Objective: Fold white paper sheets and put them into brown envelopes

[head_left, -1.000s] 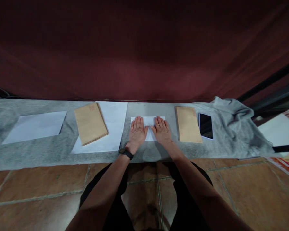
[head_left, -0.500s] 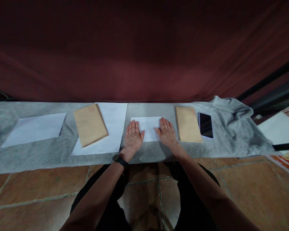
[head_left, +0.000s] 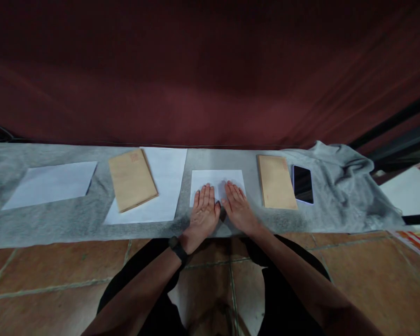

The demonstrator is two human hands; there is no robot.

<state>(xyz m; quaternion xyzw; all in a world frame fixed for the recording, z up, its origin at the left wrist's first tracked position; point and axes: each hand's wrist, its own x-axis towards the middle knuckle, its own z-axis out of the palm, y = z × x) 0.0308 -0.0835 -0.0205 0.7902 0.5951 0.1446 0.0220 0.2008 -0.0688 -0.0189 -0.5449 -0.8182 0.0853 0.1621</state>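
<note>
While both palms were turned down, the fingers (head_left: 207, 195) of the left hand (head_left: 202, 214) and those of the right hand (head_left: 238, 207) were laid out nearly straight and close together, clamped on nothing, with the thumbs set toward each other. Beneath them a small white sheet (head_left: 215, 176) was covered along its nearer part, apparently so that it was pressed flat and kept from sliding. Whether it was folded could not be made out.

The sheet was placed at the middle of the tabletop (head_left: 73, 224), its long axis run left to right, about parallel with the front edge; no end was marked as its head. Grey cloth (head_left: 346, 186) was spread underneath, perhaps as padding.

To the right, brown envelopes (head_left: 277, 182) were stacked lengthwise away from the person, with a phone (head_left: 303, 185) set just beside. To the left, another brown stack (head_left: 132, 181) was rested askew on a larger white sheet (head_left: 166, 184), possibly as a weight. Farther left, another white paper (head_left: 52, 185) was laid.
</note>
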